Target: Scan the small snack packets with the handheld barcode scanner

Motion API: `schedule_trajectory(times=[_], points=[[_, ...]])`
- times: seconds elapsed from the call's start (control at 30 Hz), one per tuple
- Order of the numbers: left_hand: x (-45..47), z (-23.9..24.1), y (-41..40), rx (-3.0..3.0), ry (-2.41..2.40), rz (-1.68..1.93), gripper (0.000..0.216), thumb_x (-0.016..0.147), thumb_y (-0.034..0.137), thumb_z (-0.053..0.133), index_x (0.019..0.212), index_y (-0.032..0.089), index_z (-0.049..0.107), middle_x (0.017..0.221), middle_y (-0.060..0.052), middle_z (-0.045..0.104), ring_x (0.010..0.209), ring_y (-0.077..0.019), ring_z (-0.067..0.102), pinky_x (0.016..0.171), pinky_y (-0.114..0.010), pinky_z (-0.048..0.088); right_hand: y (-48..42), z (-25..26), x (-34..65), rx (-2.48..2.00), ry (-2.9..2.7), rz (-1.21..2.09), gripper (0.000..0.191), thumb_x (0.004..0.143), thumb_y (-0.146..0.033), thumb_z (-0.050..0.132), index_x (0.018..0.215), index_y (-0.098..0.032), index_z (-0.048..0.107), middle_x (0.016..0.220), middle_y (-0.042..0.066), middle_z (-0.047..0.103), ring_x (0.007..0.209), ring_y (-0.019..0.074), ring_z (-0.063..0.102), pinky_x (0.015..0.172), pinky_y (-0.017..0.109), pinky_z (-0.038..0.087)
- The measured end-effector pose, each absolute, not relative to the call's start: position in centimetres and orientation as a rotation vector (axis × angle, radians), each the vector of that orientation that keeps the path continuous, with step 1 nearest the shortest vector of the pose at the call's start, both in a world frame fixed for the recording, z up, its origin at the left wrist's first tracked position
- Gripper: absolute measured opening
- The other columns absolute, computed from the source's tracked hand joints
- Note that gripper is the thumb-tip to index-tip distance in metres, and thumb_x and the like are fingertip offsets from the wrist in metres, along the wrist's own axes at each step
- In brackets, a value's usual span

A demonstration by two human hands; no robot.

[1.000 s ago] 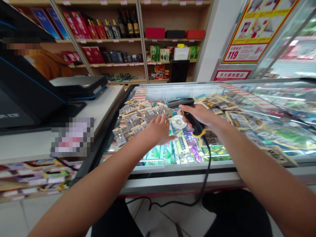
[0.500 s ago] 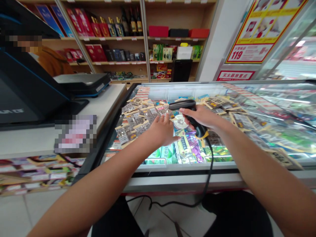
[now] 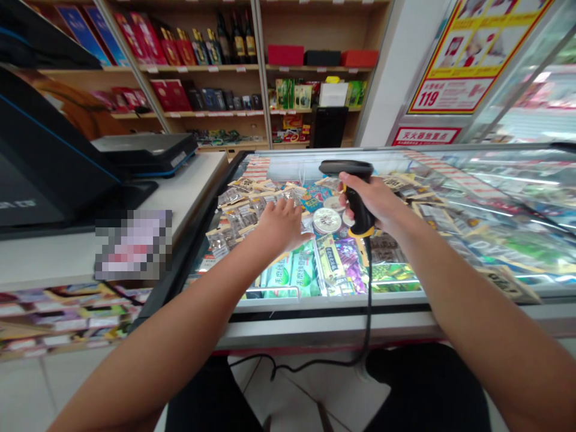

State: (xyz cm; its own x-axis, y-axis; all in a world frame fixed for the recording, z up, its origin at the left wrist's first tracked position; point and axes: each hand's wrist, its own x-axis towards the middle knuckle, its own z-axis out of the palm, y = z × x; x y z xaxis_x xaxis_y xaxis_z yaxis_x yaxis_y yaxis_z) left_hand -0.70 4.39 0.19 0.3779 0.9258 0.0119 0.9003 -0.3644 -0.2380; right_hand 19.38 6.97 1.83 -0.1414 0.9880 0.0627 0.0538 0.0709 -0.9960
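Observation:
My right hand (image 3: 375,201) grips a black and yellow barcode scanner (image 3: 360,207) by its handle, held above the glass-topped freezer (image 3: 288,324). The scanner's head points left, and its black cord (image 3: 369,282) hangs down over the front edge. With fingers spread, my left hand (image 3: 282,225) is over the packets at the left part of the glass and holds nothing. Near its fingers lie several brown-and-clear snack packets (image 3: 240,219). Between the hands are round silvery lids (image 3: 327,221). Green packets (image 3: 297,273) and a purple bag (image 3: 351,261) show nearer the front.
At left, a white counter (image 3: 198,180) carries a dark checkout machine (image 3: 54,162), a weighing scale (image 3: 148,147) and a blurred-out flat object (image 3: 135,243). Shelves (image 3: 202,69) with bottles and boxes stand behind. Part of a person in orange-brown clothing (image 3: 76,108) shows at far left.
My right hand has raised the scanner and turned it more upright, so the round lids show more. The cord hangs straighter. My left hand has shifted slightly left.

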Motion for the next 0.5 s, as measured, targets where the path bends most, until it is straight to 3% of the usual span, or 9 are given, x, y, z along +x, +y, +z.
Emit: schedule_trajectory(times=[0.2,0.37,0.5], points=[[0.1,0.8,7.5,-2.484,-1.626,0.168,0.079,0.092,0.064,0.044,0.149,0.009,0.041,0.157,-0.026,0.036,0.145,-0.0418,0.033,0.111,-0.056,0.03,7.5,3.5,21.0,-1.042,-1.078,1.192,0.039,0.085,-0.058,0.066,0.083,-0.021,0.055,0.06,-0.004,0.057,0.041,0.0091,0.051,0.041,0.022,0.045],[5.4,0.3,11.4,-2.726,-1.531,0.085,0.085,0.093,0.069,0.032,0.161,0.019,0.019,0.17,-0.015,0.009,0.154,-0.0384,0.016,0.118,-0.06,0.022,7.9,4.0,21.6,-1.004,-0.995,1.233,0.036,0.087,-0.055,0.066,0.084,-0.021,0.055,0.059,-0.005,0.056,0.04,0.0085,0.05,0.039,0.021,0.043],[8.6,-0.5,13.4,-2.781,-1.398,-0.033,0.08,0.096,0.06,0.026,0.161,0.013,0.017,0.168,-0.015,0.019,0.154,-0.0315,0.021,0.12,-0.053,0.023,8.3,3.4,22.0,-1.024,-1.055,1.316,0.027,0.087,-0.044,0.07,0.086,-0.02,0.058,0.061,-0.004,0.057,0.042,0.0099,0.051,0.04,0.023,0.045]])
